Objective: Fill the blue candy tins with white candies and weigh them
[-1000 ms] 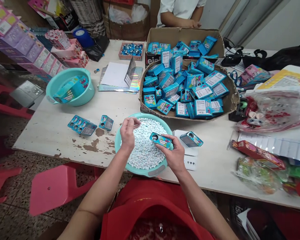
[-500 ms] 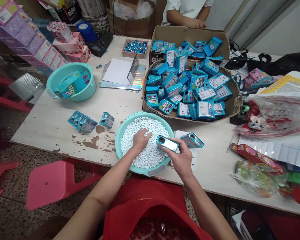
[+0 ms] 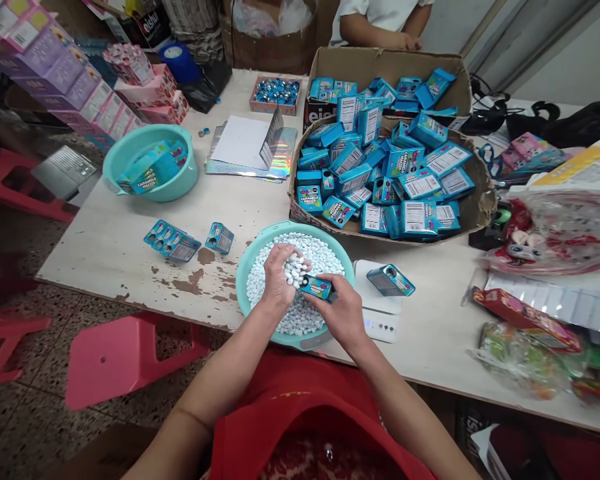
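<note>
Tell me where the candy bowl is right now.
In the head view, the candy bowl sits at the table's near edge, under the left hand, just left of the white scale.

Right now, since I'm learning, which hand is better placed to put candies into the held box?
Probably the left hand: it cups white candies near the hole in the Caramelo Macizo box the right hand holds.

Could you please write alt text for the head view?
A person's left hand cups white candies beside a small blue box held in their right hand, over a teal bowl of candies. A scale sits to the right; a carton of blue boxes stands behind.
</note>
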{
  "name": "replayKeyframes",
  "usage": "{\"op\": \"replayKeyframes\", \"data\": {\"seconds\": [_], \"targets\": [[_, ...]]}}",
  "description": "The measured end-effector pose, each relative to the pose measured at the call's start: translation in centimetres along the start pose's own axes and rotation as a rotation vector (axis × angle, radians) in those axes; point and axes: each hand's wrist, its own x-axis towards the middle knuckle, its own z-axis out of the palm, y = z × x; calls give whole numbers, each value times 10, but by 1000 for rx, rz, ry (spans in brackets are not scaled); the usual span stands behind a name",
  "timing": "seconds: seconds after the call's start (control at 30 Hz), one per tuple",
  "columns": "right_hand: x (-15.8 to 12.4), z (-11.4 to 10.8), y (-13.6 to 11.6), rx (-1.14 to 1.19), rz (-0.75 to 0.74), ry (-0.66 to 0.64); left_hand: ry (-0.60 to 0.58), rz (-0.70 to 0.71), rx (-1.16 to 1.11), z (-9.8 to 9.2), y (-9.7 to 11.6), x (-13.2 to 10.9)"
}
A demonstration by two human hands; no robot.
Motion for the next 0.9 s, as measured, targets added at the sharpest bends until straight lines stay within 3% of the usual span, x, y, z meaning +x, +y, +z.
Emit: {"op": "replayKeyframes", "data": {"seconds": [0.2, 0.5, 0.7, 0.9], "targets": [[5, -2, -11, -36, -49, -20, 33, 106, 58, 7, 5, -2], [11, -5, -12, 58, 12, 0, -50, 180, 65, 16, 15, -1], [13, -4, -9, 110, 24, 34, 49, 191, 88, 21, 12, 2], [15, -4, -12, 116, 49, 6, 50, 185, 139, 22, 7, 3]]}}
